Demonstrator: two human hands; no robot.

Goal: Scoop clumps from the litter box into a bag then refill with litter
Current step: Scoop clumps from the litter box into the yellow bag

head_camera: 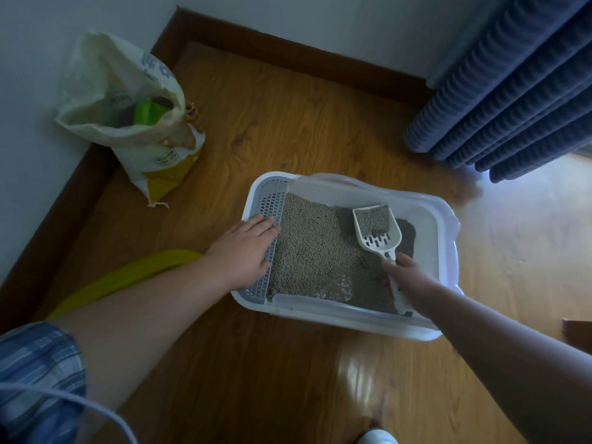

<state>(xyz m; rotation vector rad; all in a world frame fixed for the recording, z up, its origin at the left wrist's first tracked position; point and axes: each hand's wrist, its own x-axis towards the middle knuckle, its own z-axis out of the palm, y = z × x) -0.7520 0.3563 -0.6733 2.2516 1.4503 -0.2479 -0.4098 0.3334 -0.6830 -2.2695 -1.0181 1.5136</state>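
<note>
Looking down from the head view, one white litter box [446,241] sat on the wooden floor [288,129], and everything else is placed from it. Inside the box lay a single bed of grey-tan litter [314,248], paler toward its left side and darker toward its right. One grey grid panel [273,200] ran along the box's left inner edge.

Two hands were at the box. The left hand [246,249] lay flat on the grid panel with fingers straight and close together, pressing down on it and gripping nothing. The right hand [411,278] was at the box's near right corner, its fingers wrapped round the handle of one white slotted scoop [379,240]. The scoop's head was over the right half of the litter, tilted and carrying a load of grey litter.

One opened litter bag [128,136], white and yellow, stood on the floor left of and beyond the box, against the wall, with one green item [145,112] showing in its mouth. One yellow curved object [128,277] lay left of the box, partly behind the left forearm. Blue pleated curtains [512,91] hung right of and beyond the box. One plaid sleeve [35,373] showed well nearer than the box, on the left.
</note>
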